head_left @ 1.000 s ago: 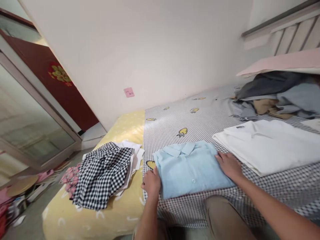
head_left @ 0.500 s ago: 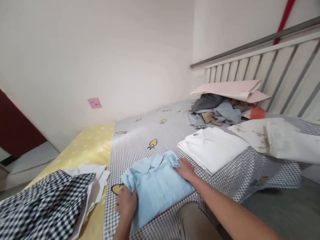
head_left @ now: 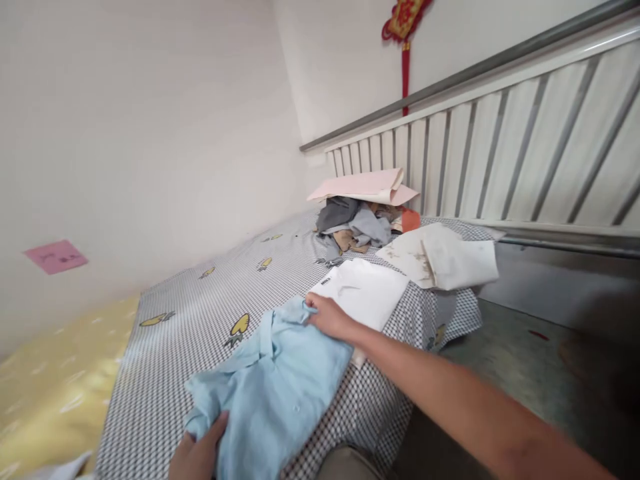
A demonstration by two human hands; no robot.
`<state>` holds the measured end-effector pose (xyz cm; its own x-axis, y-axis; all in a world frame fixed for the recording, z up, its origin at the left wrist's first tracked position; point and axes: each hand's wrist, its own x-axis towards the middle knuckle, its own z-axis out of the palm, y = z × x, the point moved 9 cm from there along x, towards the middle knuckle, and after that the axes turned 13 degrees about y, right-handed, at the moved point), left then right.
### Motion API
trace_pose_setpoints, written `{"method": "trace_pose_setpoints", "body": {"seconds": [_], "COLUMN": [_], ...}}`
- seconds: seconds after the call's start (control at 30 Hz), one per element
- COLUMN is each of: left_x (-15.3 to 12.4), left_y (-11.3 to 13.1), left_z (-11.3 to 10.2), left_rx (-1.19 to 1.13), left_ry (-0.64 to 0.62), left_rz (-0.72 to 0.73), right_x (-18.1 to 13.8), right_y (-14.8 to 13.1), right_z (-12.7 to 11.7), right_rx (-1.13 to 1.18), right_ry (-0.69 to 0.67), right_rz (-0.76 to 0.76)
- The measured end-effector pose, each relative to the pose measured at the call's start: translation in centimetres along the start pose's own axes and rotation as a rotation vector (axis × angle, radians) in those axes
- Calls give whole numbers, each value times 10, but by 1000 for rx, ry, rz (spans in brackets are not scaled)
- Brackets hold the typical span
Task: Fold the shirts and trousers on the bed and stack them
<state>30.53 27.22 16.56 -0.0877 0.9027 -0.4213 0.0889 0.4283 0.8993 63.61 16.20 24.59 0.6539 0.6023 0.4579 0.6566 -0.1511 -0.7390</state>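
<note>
A light blue collared shirt (head_left: 280, 390), folded into a rough rectangle, lies across the front of the bed with its collar pointing away from me. My right hand (head_left: 325, 313) pinches its far right shoulder. At the near left side, my left hand (head_left: 200, 450) grips the sleeve edge between thumb and fingers; the bottom of the frame cuts part of this hand off. Just beyond my right hand is a folded white shirt (head_left: 367, 287), its near edge partly behind the blue shirt and my forearm.
The checked bedsheet (head_left: 200, 313) meets yellow bedding (head_left: 65, 380) at left. Further back sit a heap of crumpled clothes (head_left: 365, 223), a pink folded sheet (head_left: 365, 183) and a white cloth bundle (head_left: 450, 257). A slatted white rail (head_left: 500, 147) borders the bed.
The view has swung right, taking the checked black-and-white garment out of frame. The blue shirt has moved closer to the white shirt, its right shoulder lifted, both hands still on it.
</note>
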Motion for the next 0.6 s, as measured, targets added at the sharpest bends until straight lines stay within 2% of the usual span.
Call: {"method": "trace_pose_setpoints", "body": {"seconds": [0.1,0.2,0.27,0.33,0.4,0.43,0.47,0.5,0.6], "left_x": [-31,-58,-77,-99,-115,-116,-109,-93,-23], "left_y": [24,45,52,48,29,17,6,-2,7], "left_z": [56,122,165,210,247,255,255,246,180], "left_rx": [-77,-141,-197,-212,-93,9,125,237,436], "left_ry": [-3,-61,-122,-275,-470,-524,-524,-472,-106], "left_rz": [34,131,155,120,39,18,27,75,489], "right_x": [41,81,102,116,122,121,118,112,83], "right_y": [13,26,37,51,72,85,100,116,164], "right_z": [-65,-127,-160,-182,-195,-198,-201,-202,-203], "right_rx": [-107,-256,-361,-456,-535,-567,-594,-613,-633], "right_ry": [67,155,212,250,269,277,284,292,319], "right_rz": [-31,-36,-14,26,82,120,164,210,340]}}
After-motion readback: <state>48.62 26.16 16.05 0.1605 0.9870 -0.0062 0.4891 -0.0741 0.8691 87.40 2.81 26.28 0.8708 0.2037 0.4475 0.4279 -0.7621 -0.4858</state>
